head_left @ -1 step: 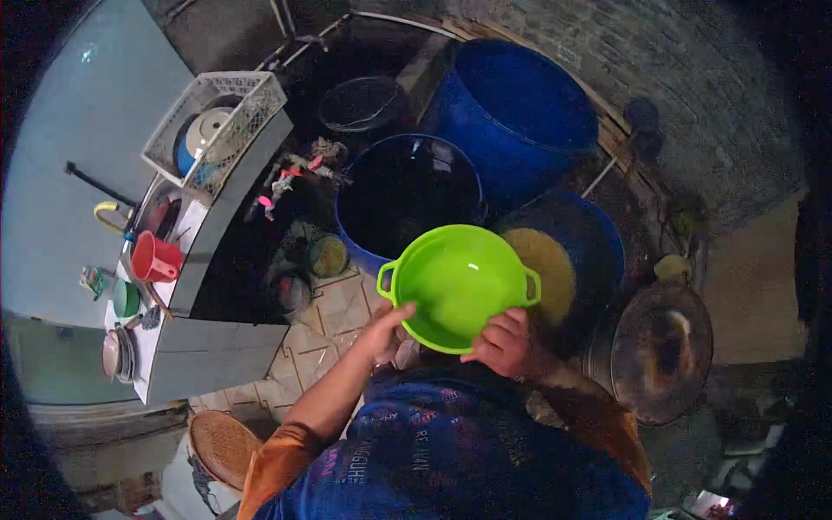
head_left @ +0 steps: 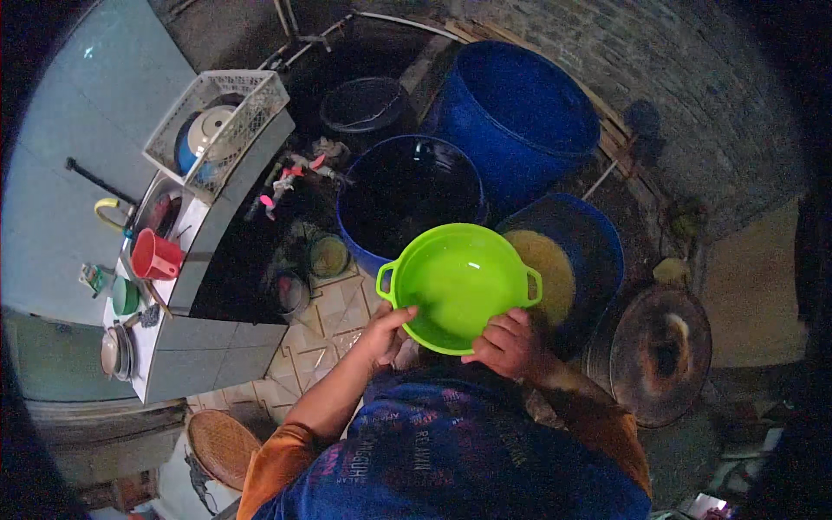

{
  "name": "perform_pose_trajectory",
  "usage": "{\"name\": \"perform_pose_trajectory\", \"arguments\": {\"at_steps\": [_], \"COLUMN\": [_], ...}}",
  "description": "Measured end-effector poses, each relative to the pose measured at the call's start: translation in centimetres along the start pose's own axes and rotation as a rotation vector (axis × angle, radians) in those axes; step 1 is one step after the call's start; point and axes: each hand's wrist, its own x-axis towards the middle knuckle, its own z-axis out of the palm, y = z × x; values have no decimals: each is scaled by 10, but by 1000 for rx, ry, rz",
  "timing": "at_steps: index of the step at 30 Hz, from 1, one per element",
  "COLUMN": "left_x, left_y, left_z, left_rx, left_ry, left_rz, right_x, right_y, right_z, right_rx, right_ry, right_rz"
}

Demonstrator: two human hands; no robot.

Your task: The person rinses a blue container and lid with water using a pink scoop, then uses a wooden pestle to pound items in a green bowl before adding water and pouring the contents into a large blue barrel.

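Observation:
Both hands hold a bright green plastic basin (head_left: 459, 282) with two loop handles, in front of my body. Its inside faces up, and I see nothing solid in it; whether it holds water I cannot tell. My left hand (head_left: 387, 334) grips the near left rim, thumb over the edge and the other fingers hidden below. On the near right rim, my right hand (head_left: 505, 344) is closed, with its fingers curled over the edge. Just beyond the basin stands a round blue tub (head_left: 351, 230) with a dark inside. To its right, a tilted-looking blue container (head_left: 598, 251) holds something yellowish.
A large blue barrel (head_left: 520, 104) stands at the back. Taps with pink handles (head_left: 290, 172) are left of the tub. On the left counter are a white crate (head_left: 251, 113) with dishes, a red dipper (head_left: 156, 256) and a green bowl (head_left: 125, 296). A round scorched lid (head_left: 646, 373) is at right.

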Motion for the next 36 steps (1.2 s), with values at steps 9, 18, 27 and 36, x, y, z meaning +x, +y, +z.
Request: {"name": "perform_pose_trajectory", "arguments": {"at_steps": [9,18,27,36], "left_x": [-31,-66,-46,-40], "left_y": [17,38,21,-29], "left_z": [-4,-5,6,16], "left_rx": [-191,-424,-8,683], "left_ry": [55,91,266,336], "left_rz": [267,309,412,526], "right_x": [0,-86,80,86], "right_y": [20,87,32,12], "right_z": [-41,-14,-31,171], "right_rx": [-43,522,1178,2086], "right_ry": [491,714,489,686], "right_rz": [567,1089,1106,1697]}}
